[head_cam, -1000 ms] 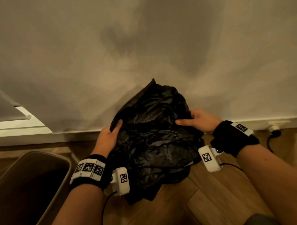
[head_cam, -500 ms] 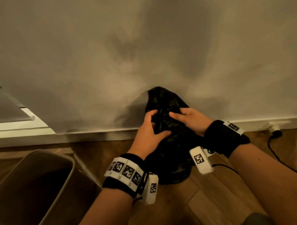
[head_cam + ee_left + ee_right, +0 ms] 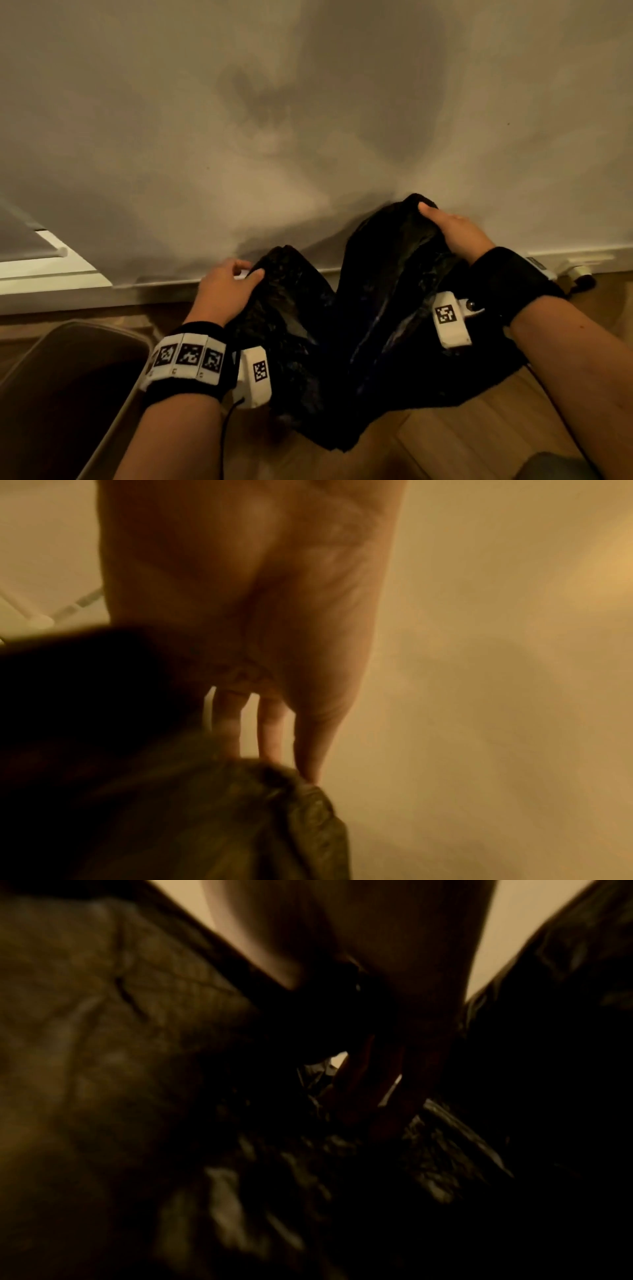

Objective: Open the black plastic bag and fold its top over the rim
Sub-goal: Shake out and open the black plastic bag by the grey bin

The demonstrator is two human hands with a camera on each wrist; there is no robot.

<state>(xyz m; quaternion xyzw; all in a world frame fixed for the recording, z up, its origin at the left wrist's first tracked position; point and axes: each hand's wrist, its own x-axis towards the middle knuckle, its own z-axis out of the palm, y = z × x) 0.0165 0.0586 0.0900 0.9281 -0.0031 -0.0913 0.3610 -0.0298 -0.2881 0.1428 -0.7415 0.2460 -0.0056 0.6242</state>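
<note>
The black plastic bag point(image 3: 370, 329) hangs crumpled between my hands in front of the wall, its lower end near the wooden floor. My left hand point(image 3: 229, 291) pinches the bag's left top edge between thumb and fingers. My right hand point(image 3: 452, 229) grips the right top edge, held higher and farther right. The film sags in a V between the two hands. In the left wrist view the fingers point(image 3: 270, 731) reach down to the bunched bag edge point(image 3: 240, 818). The right wrist view is dark, with fingers point(image 3: 363, 1091) sunk in folds of the bag point(image 3: 103, 1042).
A grey bin point(image 3: 68, 394) stands open at the lower left, its rim beside my left forearm. The wall's white skirting board point(image 3: 102, 298) runs behind the hands. A plug with a cable point(image 3: 582, 274) sits at the far right on the floor.
My hands, close together at the bag's top half a second ago, have pulled apart: the left went down and left, the right up and right. The bag's top has spread wide between them.
</note>
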